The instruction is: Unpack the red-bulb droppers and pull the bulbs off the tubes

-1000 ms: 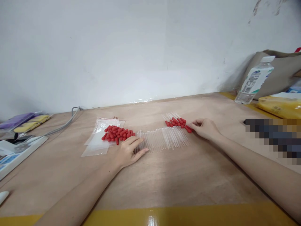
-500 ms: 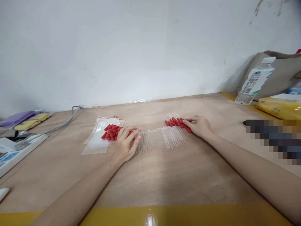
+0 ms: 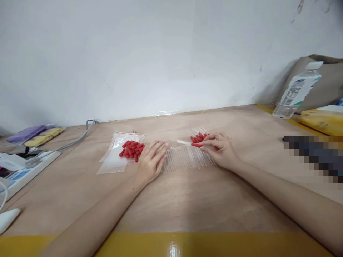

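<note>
My right hand [image 3: 220,150] pinches the red rubber end of a dropper [image 3: 196,145]; its clear tube points left above a row of clear glass tubes [image 3: 182,159]. Just beyond that hand lies a group of red-ended droppers [image 3: 198,137] with their tubes pointing away. Resting at the left end of the row is my left hand [image 3: 152,160], its fingers loosely stretched and apart, holding nothing that I can see. Close to its left side is a pile of red rubber bulbs [image 3: 131,150] on clear plastic bags [image 3: 114,164], partly hidden by the hand.
On the left are a white power strip [image 3: 34,171], a grey cable [image 3: 80,138], and purple and yellow packets [image 3: 44,137]. A plastic bottle [image 3: 298,91], a grey bag [image 3: 328,84] and a yellow packet [image 3: 321,119] stand at right, near a blurred-out dark object. A wall closes the back.
My right hand has drawn one red-ended dropper off the group and swung it so its tube points left. My left hand stays by the row. The view has shifted slightly.
</note>
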`<state>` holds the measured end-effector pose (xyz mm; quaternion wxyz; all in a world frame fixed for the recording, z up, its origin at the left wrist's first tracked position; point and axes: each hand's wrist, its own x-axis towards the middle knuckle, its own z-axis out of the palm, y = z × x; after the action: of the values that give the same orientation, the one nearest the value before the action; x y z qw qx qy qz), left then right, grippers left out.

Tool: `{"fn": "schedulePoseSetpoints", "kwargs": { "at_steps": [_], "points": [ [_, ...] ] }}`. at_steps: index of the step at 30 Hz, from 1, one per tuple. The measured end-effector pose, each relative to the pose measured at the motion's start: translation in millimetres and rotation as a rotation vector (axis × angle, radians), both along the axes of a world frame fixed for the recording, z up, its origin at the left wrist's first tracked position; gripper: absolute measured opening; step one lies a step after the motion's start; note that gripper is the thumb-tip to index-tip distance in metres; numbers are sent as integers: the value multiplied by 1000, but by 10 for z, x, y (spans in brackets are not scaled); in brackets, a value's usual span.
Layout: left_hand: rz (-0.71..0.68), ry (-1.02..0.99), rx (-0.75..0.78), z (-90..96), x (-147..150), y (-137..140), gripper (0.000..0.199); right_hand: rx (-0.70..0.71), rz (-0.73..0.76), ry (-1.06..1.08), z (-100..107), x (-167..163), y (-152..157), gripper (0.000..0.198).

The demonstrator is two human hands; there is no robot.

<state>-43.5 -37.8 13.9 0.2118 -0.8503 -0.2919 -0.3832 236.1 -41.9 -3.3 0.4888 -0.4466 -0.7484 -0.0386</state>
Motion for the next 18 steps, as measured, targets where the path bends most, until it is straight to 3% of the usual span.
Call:
{"fn": "schedulePoseSetpoints", "kwargs": {
  "at_steps": [6,11,15,18],
  "points": [
    [-65,159,58,9,118,-61,27,25,107,-136,19,-221,-199,10],
    [-123,156,60,-32,144,-74,13,11,152,-193,69,-293,-280,11],
    [-166,162,61,-31,192,-124,12,48,122,-289,98,-394,-333,30],
    [-195,158,60,-14,230,-168,11,135,111,-350,76,-466,-345,18]
  ]
}}
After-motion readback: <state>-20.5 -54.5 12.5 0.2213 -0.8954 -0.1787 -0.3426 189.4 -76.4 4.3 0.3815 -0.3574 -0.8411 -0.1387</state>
